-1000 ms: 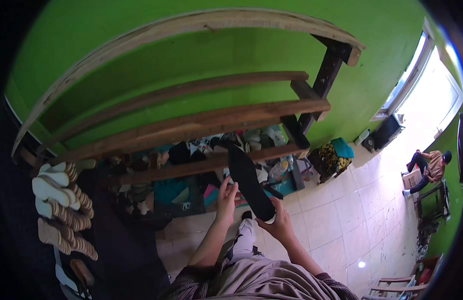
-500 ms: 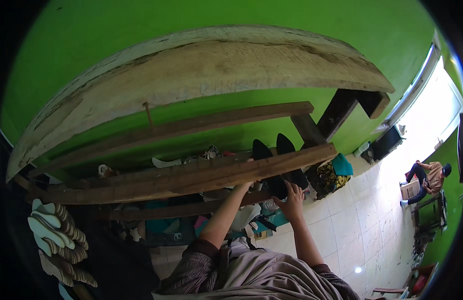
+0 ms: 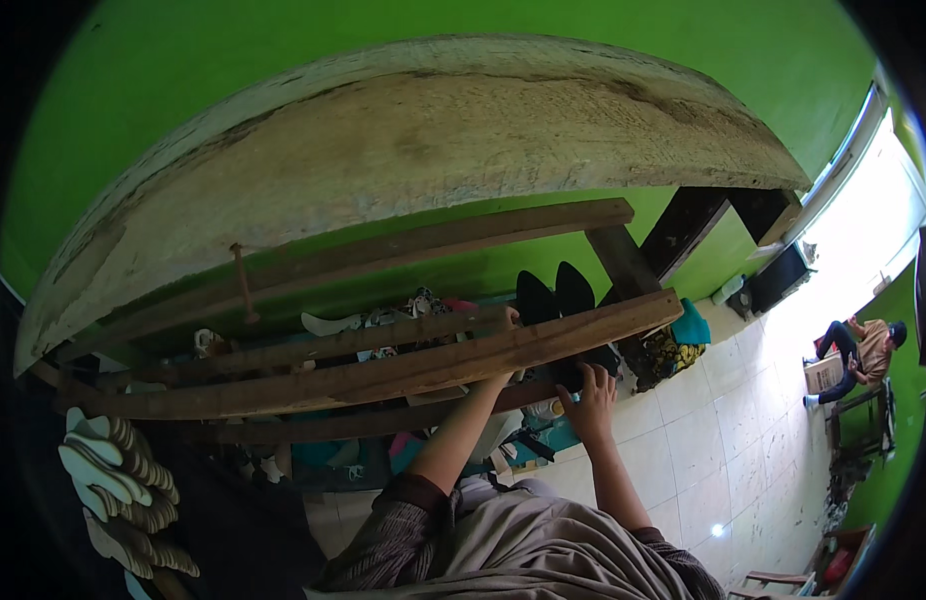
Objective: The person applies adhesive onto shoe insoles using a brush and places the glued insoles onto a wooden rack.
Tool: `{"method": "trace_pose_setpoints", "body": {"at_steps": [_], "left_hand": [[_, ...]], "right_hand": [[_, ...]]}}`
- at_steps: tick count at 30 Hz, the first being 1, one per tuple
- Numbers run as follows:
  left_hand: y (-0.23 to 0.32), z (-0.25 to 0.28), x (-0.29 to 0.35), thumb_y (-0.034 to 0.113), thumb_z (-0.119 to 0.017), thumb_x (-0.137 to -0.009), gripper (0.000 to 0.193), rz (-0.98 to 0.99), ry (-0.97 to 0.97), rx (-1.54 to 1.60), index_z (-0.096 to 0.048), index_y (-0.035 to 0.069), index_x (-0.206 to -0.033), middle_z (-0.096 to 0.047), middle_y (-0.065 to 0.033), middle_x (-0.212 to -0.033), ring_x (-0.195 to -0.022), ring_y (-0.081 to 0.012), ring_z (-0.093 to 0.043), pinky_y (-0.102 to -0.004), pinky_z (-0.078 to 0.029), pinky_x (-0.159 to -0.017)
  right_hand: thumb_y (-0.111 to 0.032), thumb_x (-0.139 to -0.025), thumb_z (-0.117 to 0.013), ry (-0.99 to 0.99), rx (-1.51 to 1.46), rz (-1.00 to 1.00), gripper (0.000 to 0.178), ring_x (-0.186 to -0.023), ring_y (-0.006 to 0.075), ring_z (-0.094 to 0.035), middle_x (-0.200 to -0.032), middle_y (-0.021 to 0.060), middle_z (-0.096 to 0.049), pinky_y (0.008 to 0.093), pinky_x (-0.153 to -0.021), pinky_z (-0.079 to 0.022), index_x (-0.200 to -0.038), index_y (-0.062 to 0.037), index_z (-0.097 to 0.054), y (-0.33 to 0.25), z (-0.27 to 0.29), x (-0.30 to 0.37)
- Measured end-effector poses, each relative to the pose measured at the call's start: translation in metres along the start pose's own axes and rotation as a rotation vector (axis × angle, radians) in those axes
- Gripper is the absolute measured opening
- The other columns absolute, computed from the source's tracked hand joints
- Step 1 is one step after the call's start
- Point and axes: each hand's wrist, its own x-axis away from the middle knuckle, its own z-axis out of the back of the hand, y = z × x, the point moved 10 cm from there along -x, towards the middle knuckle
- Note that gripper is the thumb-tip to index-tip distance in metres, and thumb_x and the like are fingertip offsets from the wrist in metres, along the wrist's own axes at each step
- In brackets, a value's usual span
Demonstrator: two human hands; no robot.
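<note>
While reaching behind the front wooden rail (image 3: 383, 370) with the left hand (image 3: 511, 319), with fingers too hidden to tell whether apart or together, holds the right hand (image 3: 592, 408) just below that rail with fingers spread, near two black sole-shaped pieces (image 3: 575, 290) passing behind it, with pointed tips above.

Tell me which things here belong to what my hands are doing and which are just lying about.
Seemingly in use:
two flat black sole-shaped pieces, by the left hand and right hand
brown wooden front rail, crossing before them

Seemingly just lying about:
stacked pale sole-shaped pieces
teal cloth on yellow-and-black patterned bundle
brown cardboard box beside seated person
</note>
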Motion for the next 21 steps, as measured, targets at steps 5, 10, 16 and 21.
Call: {"method": "trace_pose_setpoints", "body": {"at_steps": [5, 10, 16, 21], "left_hand": [[-0.003, 0.003, 0.023, 0.019, -0.059, -0.084, 0.032, 0.061, -0.076, 0.076, -0.047, 0.003, -0.108, -0.055, -0.0136, -0.086, -0.077, -0.0244, -0.058, -0.0351, -0.045, -0.069], [0.048, 0.076, 0.075, 0.023, -0.047, -0.096, 0.021, 0.549, -0.176, 0.656, -0.052, 0.004, -0.105, -0.052, -0.0034, -0.053, -0.041, -0.0106, -0.048, -0.0253, -0.037, -0.042], [0.014, 0.187, 0.206, 0.029, -0.047, -0.097, 0.025, 0.575, -0.042, 0.576, -0.056, 0.007, -0.100, -0.046, 0.0025, -0.048, -0.038, -0.0056, -0.044, -0.0219, -0.032, -0.038], [0.025, 0.295, 0.328, 0.025, -0.048, -0.096, 0.022, 0.773, 0.320, 0.443, -0.059, 0.006, -0.093, -0.041, 0.0042, -0.046, -0.037, -0.0029, -0.040, -0.0219, -0.027, -0.035]], "right_hand": [[-0.019, -0.072, -0.070, 0.045, -0.038, 0.025, 0.052, -0.105, 0.0341, -0.046, -0.111, 0.0141, -0.051, 0.0437, -0.092, -0.035, -0.118, -0.0090, -0.049, -0.012, 0.012, 0.007], [-0.014, -0.073, -0.066, 0.024, -0.166, 0.107, 0.047, -0.104, 0.0360, -0.046, -0.111, 0.0162, -0.050, 0.0460, -0.091, -0.036, -0.117, -0.0069, -0.050, -0.011, 0.020, 0.035], [-0.009, -0.074, -0.063, -0.131, -0.338, 0.249, 0.042, -0.099, 0.0373, -0.047, -0.106, 0.0174, -0.052, 0.0457, -0.089, -0.038, -0.113, -0.0037, -0.050, -0.046, 0.009, 0.090], [-0.007, -0.075, -0.061, -0.273, -0.412, 0.419, 0.037, -0.096, 0.0366, -0.049, -0.101, 0.0169, -0.055, 0.0449, -0.087, -0.039, -0.110, -0.0024, -0.051, -0.095, 0.007, 0.149]]}}
